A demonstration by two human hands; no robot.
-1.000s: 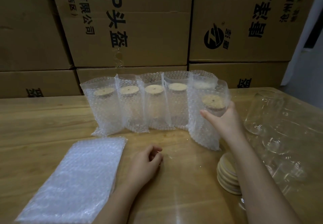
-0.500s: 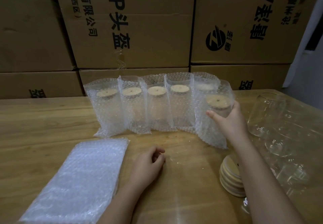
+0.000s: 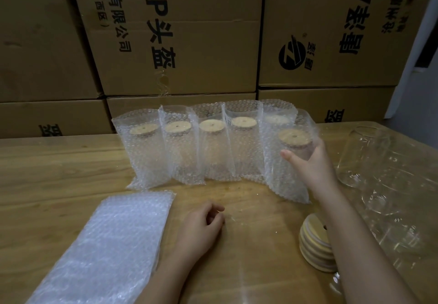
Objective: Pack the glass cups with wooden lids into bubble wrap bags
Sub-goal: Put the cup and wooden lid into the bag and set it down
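Bubble-wrapped lidded glass cups [image 3: 180, 147] line the wooden table [image 3: 47, 173] before stacked cardboard boxes [image 3: 201, 42]. Flat bubble wrap bags [image 3: 106, 244] lie front-left, stacked round wooden lids [image 3: 312, 244] front-right, bare glass cups [image 3: 362, 156] farther right.

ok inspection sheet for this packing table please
surface: wooden table
job's things: five bagged cups in a row at the back; sixth bagged cup in front of the row's right end; flat bubble wrap bags stacked near left; wooden lids stacked near right; bare glass cups lying far right
clutter: nothing seen
grippers: right hand grips the sixth bagged cup near its lid; left hand rests on the table, loosely curled, empty
cables: nothing seen
surroundings: stacked cardboard boxes behind the table
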